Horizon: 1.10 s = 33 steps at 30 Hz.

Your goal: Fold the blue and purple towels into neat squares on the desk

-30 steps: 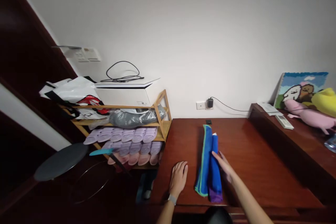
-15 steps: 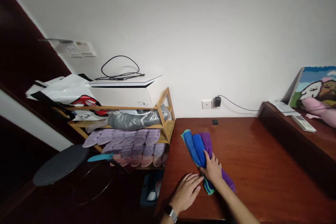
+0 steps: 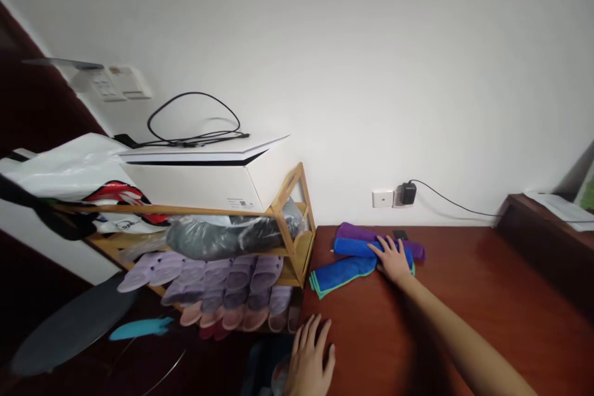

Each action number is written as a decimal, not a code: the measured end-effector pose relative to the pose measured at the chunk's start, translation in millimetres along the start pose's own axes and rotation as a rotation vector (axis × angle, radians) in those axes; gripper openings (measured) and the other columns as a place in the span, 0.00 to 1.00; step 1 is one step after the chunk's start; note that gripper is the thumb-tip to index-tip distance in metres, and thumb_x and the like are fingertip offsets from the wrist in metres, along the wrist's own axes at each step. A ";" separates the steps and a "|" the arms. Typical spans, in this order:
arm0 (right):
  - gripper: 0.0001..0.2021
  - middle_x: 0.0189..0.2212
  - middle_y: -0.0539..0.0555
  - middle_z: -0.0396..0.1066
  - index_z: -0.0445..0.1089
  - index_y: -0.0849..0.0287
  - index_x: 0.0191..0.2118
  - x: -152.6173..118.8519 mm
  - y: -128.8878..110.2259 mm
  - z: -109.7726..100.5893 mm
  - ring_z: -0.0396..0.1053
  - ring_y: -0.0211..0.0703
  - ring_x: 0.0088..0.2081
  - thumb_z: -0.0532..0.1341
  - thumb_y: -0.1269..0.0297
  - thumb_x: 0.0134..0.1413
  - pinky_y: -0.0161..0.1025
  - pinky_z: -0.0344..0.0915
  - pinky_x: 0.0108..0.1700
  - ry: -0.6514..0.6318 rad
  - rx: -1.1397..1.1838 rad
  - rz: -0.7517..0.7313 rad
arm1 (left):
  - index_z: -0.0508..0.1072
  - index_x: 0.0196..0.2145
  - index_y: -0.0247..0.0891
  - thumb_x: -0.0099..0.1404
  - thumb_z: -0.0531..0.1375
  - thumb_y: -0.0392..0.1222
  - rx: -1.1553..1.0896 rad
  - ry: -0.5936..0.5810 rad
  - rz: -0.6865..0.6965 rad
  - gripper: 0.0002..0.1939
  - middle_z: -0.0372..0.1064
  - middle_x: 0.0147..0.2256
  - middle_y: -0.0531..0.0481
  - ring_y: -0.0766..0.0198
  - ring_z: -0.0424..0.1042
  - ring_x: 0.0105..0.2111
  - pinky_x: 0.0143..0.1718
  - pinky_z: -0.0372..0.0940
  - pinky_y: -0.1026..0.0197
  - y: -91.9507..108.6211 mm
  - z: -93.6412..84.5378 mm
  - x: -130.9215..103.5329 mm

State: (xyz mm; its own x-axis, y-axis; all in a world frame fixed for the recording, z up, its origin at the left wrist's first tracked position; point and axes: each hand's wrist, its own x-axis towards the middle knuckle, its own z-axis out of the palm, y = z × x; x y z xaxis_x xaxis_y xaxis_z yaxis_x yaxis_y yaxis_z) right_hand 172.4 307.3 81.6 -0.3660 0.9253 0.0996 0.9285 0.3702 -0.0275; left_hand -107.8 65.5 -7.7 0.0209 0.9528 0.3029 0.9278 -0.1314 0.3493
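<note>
A blue rolled towel lies near the back of the wooden table, against a purple rolled towel behind it. In front is a blue towel with green edging, folded narrow and slanting toward the table's left side. My right hand lies across the blue towels with its fingers spread; the cloth beneath the palm is hidden. Down at the table's left edge, my left hand has its fingers apart and holds nothing.
A wooden shoe rack stands left of the table, with purple slippers and a white box carrying a coiled black cable. A black charger is plugged into the wall. A raised ledge bounds the table's right.
The towels have moved toward the wall and turned from lengthwise to mostly crosswise, with my right hand on them. My left hand has drawn back to the table's left edge. The view has shifted.
</note>
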 end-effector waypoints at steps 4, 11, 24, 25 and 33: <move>0.38 0.74 0.55 0.51 0.51 0.32 0.73 66.3 -8.2 17.7 0.45 0.64 0.73 0.52 0.75 0.64 0.72 0.36 0.67 0.067 -0.008 0.126 | 0.64 0.68 0.61 0.68 0.61 0.50 0.041 -0.040 0.044 0.31 0.64 0.68 0.50 0.40 0.65 0.65 0.65 0.62 0.35 -30.1 24.6 -4.0; 0.25 0.57 0.65 0.69 0.65 0.52 0.67 72.8 -4.9 11.5 0.63 0.58 0.57 0.55 0.70 0.66 0.59 0.51 0.62 0.174 -0.043 0.167 | 0.64 0.68 0.54 0.69 0.60 0.44 0.235 0.103 0.174 0.31 0.68 0.65 0.49 0.48 0.70 0.62 0.60 0.68 0.44 -24.9 14.9 -1.4; 0.23 0.51 0.63 0.72 0.68 0.56 0.54 23.7 27.2 -60.5 0.68 0.56 0.51 0.71 0.68 0.52 0.47 0.58 0.52 0.097 -0.015 0.098 | 0.71 0.63 0.50 0.69 0.57 0.40 0.143 0.114 0.062 0.26 0.70 0.62 0.49 0.50 0.69 0.62 0.64 0.64 0.44 18.1 -22.0 7.3; 0.23 0.50 0.62 0.73 0.69 0.56 0.53 24.7 28.2 -64.0 0.69 0.56 0.50 0.72 0.67 0.51 0.46 0.59 0.50 0.085 0.002 0.096 | 0.72 0.63 0.50 0.69 0.57 0.40 0.141 0.112 0.057 0.26 0.70 0.62 0.49 0.50 0.69 0.62 0.64 0.64 0.44 18.7 -22.5 7.2; 0.18 0.49 0.56 0.74 0.66 0.54 0.57 6.0 28.3 -100.8 0.73 0.50 0.49 0.61 0.59 0.62 0.40 0.64 0.48 0.295 0.444 -0.103 | 0.70 0.64 0.51 0.69 0.57 0.41 0.161 0.091 0.057 0.26 0.70 0.63 0.49 0.50 0.69 0.62 0.63 0.65 0.43 17.2 -21.9 6.9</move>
State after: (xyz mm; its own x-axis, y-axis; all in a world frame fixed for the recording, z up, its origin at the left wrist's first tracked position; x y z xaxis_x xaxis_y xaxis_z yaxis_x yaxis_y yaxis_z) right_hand 202.7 315.0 181.6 -0.3612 0.8436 0.3974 0.7498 0.5160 -0.4141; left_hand -99.8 63.8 19.8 0.0478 0.9156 0.3993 0.9739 -0.1316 0.1851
